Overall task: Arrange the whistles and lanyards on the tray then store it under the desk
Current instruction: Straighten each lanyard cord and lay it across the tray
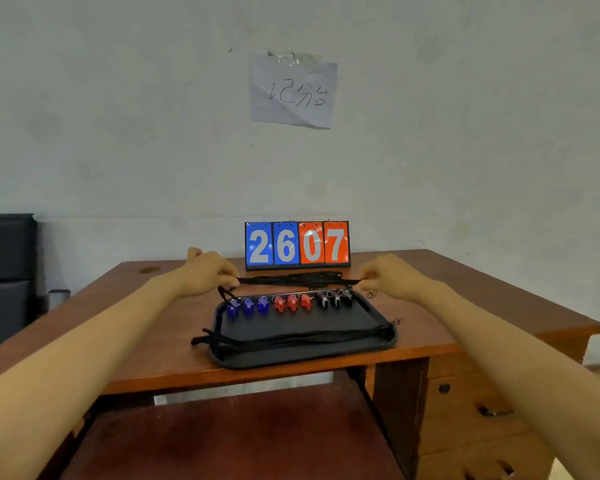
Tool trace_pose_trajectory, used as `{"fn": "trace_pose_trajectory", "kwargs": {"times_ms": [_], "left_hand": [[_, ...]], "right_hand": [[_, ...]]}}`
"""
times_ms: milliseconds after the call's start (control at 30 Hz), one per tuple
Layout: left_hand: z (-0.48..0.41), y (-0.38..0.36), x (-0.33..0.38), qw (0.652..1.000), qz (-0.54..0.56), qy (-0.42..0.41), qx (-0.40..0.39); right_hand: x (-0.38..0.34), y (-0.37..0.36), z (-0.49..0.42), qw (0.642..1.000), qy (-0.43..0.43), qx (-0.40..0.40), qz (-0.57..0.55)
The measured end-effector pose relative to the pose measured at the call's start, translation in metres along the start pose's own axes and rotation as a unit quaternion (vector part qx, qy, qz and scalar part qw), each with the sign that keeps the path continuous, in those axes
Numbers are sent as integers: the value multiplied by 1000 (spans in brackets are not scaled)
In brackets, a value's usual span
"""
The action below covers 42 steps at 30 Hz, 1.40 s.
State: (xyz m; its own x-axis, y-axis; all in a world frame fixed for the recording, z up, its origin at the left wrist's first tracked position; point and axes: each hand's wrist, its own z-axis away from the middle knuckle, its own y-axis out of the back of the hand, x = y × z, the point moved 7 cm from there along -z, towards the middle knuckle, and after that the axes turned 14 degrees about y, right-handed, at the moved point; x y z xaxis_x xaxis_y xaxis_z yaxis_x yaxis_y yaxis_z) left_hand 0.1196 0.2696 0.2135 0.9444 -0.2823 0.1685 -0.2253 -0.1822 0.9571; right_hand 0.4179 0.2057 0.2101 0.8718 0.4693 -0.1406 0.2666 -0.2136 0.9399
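Observation:
A black tray (347, 315) lies on the wooden desk (440, 299). Along its far edge stand three blue whistles (247, 306), three red whistles (291, 302) and three black whistles (336, 298) in a row. A bundle of black lanyards (291, 336) lies across the tray's near part. Behind the tray, a second bundle of black lanyards (298, 280) is stretched level between my left hand (210, 273) and my right hand (388, 277), each pinching one end just above the desk.
A flip scoreboard (297, 244) reading 26 and 07 stands at the desk's back edge. A pull-out shelf (236, 434) sits under the desk, drawers (471, 410) to the right. A dark chair (6, 271) stands at the left. A paper sign (293, 91) hangs on the wall.

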Motion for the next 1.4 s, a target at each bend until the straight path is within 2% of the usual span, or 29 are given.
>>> {"fn": "trace_pose_trajectory", "kwargs": {"times_ms": [300,467,600,800,933,1033,1133,1233,1300,1400], "left_hand": [[29,-52,-19,998,-28,34,-54],[27,-69,-26,997,24,70,-19],[27,-79,-34,995,17,97,7],[23,-87,-35,992,-14,123,-4],[22,-85,-31,995,-27,98,24],[23,-93,-23,998,-28,50,-7],[27,-101,-10,997,-46,33,-47],[28,-105,-7,997,-43,30,-64],[26,-105,-9,997,-39,29,-67],[18,-96,-6,998,-15,23,-50]], "right_hand": [[44,-32,45,996,-87,-22,-9],[60,-48,46,993,-115,0,6],[66,-56,42,993,-117,10,6],[69,-66,36,993,-115,2,18],[69,-71,38,992,-117,6,37],[57,-68,34,995,-83,19,58],[46,-76,28,995,-49,-38,77],[45,-86,27,986,-58,-110,107],[46,-88,24,985,-62,-124,102],[47,-83,13,994,-58,-90,38]]}}
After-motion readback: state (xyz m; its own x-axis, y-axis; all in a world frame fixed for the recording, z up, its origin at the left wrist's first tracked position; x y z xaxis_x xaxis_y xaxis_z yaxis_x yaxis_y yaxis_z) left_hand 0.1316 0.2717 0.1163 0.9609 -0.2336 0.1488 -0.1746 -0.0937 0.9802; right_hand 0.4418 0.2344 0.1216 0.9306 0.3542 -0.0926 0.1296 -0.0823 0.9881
